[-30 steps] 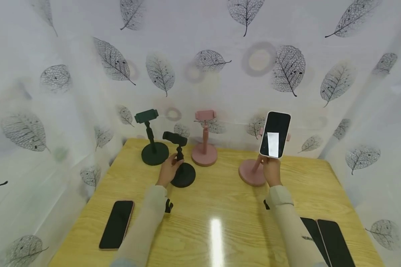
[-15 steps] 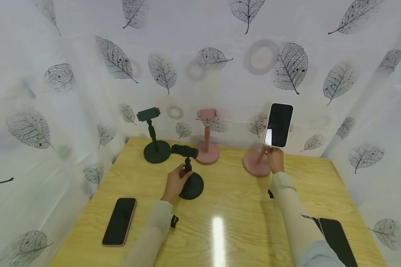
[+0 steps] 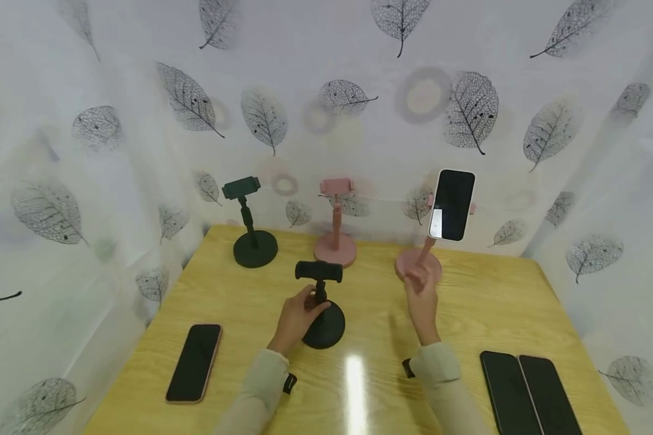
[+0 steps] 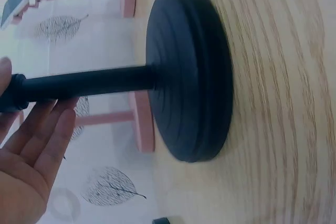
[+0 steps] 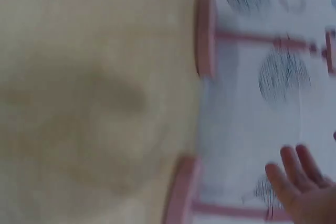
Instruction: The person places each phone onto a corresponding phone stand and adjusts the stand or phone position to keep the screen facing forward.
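Observation:
My left hand (image 3: 298, 320) grips the upper stem of a black phone stand (image 3: 326, 326); its round base is at the tabletop and its cradle faces me in the head view. In the left wrist view, the fingers (image 4: 55, 145) and thumb are around the stand's pole (image 4: 89, 82). My right hand (image 3: 423, 302) is in the air in front of a pink phone stand (image 3: 405, 260), fingers loosely extended and holding nothing. That stand carries a white-edged phone (image 3: 453, 205) in its clamp.
A dark green phone stand (image 3: 254, 248) and another pink phone stand (image 3: 334, 248) stand along the back of the wooden table (image 3: 381, 386). One phone (image 3: 194, 362) lies at the left. Two more, a black phone (image 3: 510, 393) and a pink-edged phone (image 3: 549, 393), lie side by side at the right.
My left hand has brought the black stand toward me and to the right, its cradle turning to face me. My right hand has let go of the pink stand and moved back and left.

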`<state>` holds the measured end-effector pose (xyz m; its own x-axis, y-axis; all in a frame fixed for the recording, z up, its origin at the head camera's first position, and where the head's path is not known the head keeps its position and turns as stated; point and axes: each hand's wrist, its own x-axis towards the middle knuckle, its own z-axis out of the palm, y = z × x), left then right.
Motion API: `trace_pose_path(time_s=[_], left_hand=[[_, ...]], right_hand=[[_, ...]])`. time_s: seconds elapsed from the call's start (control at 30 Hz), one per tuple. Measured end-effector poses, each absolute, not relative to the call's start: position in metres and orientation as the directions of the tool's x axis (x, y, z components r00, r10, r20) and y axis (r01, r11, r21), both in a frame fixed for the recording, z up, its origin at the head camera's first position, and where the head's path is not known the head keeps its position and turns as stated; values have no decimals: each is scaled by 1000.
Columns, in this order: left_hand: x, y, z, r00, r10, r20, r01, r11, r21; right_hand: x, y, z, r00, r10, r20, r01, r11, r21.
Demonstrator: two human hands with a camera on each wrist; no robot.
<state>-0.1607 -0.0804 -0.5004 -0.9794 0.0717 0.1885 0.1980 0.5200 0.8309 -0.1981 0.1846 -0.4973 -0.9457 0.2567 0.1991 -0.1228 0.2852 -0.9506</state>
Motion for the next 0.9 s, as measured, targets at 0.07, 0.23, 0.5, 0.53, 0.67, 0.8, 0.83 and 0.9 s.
trace_pose_path(time_s=[0.07,0.23,0.5,0.53,0.67,0.8,0.83,0.9], left_hand=[[-158,-77,-499,-970,114,216,244,513,823],[-155,-65,-495,-916,207,344,399,561,725],[-150,-46,-493,-881,278,383,469,623,626],[-149,-44,-493,-882,287,375,469,621,628],[-147,-38,-492,-877,353,327,481,613,627],[-147,-42,-485,-863,425,274,491,573,656],[-147,-44,-481,-858,434,273,494,559,666],[-148,-49,-469,-846,449,288,507,509,696]], right_hand=[[-184,167,-507,-973,84,214,-186,258,-948],[-161,136,-524,-918,-325,228,-299,188,-935],[-148,116,-532,-890,-414,190,-316,261,-912],[-148,114,-532,-900,-394,188,-310,274,-910],[-144,112,-531,-936,-311,167,-268,320,-909],[-141,114,-530,-938,-313,150,-258,337,-906],[-141,115,-530,-932,-326,159,-269,328,-906],[-141,117,-529,-921,-351,172,-290,318,-903]])
